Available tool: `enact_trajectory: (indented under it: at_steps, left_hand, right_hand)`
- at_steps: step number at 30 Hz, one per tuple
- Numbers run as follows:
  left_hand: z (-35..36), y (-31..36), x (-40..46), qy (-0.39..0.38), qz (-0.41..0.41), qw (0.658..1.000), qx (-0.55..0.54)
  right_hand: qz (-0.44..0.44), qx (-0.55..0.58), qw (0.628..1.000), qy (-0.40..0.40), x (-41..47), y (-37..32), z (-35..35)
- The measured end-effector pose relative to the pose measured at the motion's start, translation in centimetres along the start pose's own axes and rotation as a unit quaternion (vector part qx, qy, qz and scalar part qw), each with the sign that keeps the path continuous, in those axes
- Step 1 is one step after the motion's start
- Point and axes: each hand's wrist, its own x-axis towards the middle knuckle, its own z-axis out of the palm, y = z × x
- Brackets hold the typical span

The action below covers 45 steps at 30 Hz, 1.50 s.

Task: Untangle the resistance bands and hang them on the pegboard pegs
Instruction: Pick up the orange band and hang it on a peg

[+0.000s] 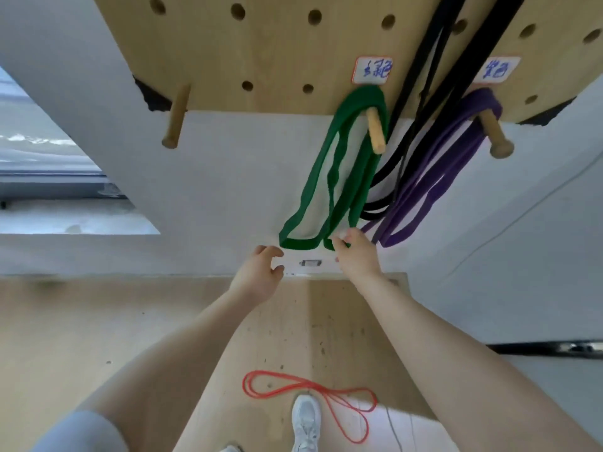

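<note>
Green band (329,177), purple band (434,187) and black band (421,102) hang from the pegboard (277,53) as the right hand (354,252) pinches the green loop's bottom, the left hand (261,272) loosely curled and empty, the red band (313,393) on the floor at six o'clock.

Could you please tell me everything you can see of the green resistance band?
The green resistance band is a flat, matte loop, rubbery by its look, hung over a wooden peg on the pegboard under a handwritten label. It drapes down in several strands, with two loop ends at the bottom. The right hand pinches the right-hand loop end; the left hand hovers near the left one without touching it. Black bands and a purple band hang just to its right.
</note>
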Motion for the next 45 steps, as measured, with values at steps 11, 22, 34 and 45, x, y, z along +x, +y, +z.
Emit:
enact_trajectory:
  at_steps: [11, 22, 34, 45]
  left_hand:
    - [12.5, -21.0, -4.5, -0.092, -0.11, 0.99, -0.014]
    - [34.7, -43.5, 0.3, -0.056, -0.274, 0.956, -0.089]
    - [47.6, -53.7, 1.6, -0.016, -0.3, 0.943, -0.143]
    - [35.5, -41.3, 1.7, -0.099, -0.129, 0.968, -0.19]
  right_hand:
    - [0.063, -0.125, 0.954, -0.264, -4.9, 16.4, 21.6]
    - [0.033, -0.245, 0.918, -0.311, 1.5, 39.3, 44.0]
    - [-0.08, -0.401, 0.898, -0.165, 6.6, 50.4, 58.2]
    - [-0.057, -0.092, 0.955, -0.275, 1.7, 34.3, 40.7]
